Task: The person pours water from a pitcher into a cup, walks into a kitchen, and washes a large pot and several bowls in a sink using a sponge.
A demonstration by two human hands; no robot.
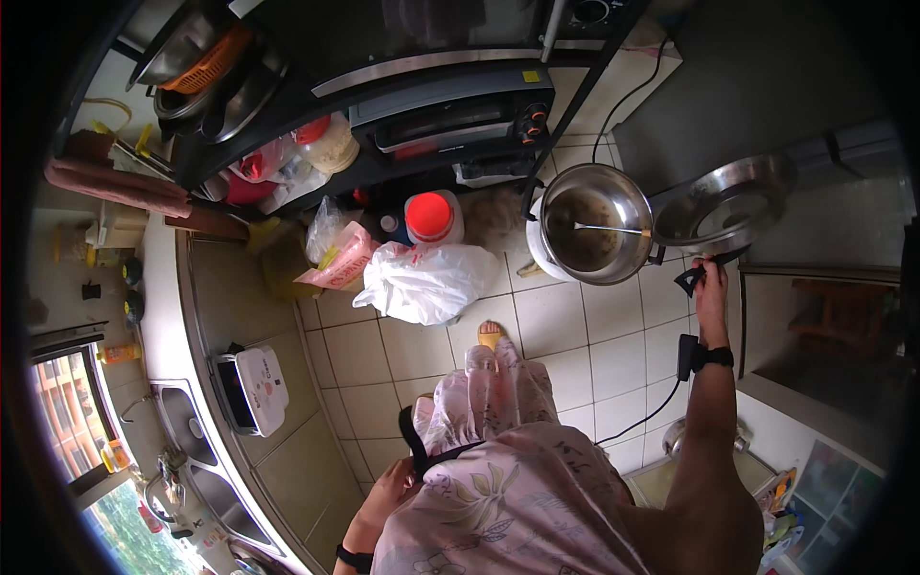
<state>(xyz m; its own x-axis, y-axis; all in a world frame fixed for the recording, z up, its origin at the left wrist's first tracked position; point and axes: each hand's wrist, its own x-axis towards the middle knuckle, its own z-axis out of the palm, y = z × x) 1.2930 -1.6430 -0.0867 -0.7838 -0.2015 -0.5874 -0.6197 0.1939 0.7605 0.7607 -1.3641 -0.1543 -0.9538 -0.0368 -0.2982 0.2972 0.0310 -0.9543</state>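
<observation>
My right hand (pixel 710 284) is raised at the right, closed at the black handle of a shiny steel lid or shallow pan (pixel 747 233), which tilts beside the grey appliance. A black strap or loop (pixel 688 280) hangs by the fingers. To its left, a stainless steel pot (pixel 622 190) stands on a white round base (pixel 540 251). Brownish liquid (pixel 575 248) and a long-handled metal utensil (pixel 611 229) are inside. My left hand (pixel 392 492) is low against the pink floral dress (pixel 496 489), beside a black strap (pixel 411 438); its grip is partly hidden.
A white plastic bag (pixel 431 284), a red-lidded jar (pixel 430 217) and a pink bag (pixel 345 259) sit on the tiled floor. Behind is a black rack (pixel 568 108) with a toaster oven (pixel 445 126). A double sink (pixel 188 424) lies left. A cable (pixel 650 417) trails from my right wrist.
</observation>
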